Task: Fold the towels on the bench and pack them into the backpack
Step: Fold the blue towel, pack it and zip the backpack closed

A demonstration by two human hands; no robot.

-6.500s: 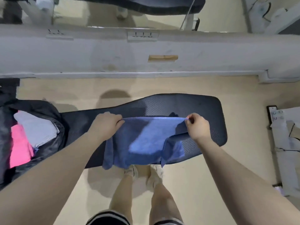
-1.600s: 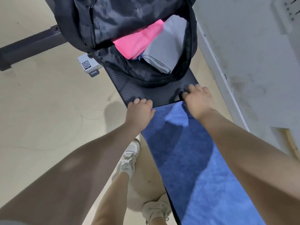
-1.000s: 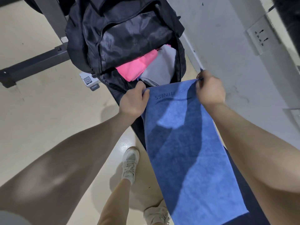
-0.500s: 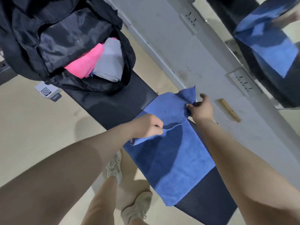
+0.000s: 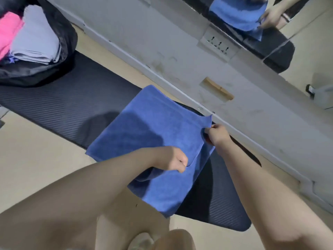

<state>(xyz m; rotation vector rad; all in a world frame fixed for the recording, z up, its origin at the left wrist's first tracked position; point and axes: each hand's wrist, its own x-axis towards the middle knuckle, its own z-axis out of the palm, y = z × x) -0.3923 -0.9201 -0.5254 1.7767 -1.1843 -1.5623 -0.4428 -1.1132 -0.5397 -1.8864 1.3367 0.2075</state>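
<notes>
We pinch the blue towel point(image 5: 153, 127) at two corners, left hand point(image 5: 173, 160) near, right hand point(image 5: 215, 133) far. The backpack point(image 5: 59, 56) lies well apart along the surface point(image 5: 59, 103), nearer our left hand.

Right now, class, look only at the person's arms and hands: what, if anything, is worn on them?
Nothing shows on them. Both forearms are bare as far up as the frame reaches, with no sleeve, watch or glove. The left hand and right hand are bare too; no ring can be made out from here. In the mirror, a dark hem with white stripes shows at the leg.
</notes>
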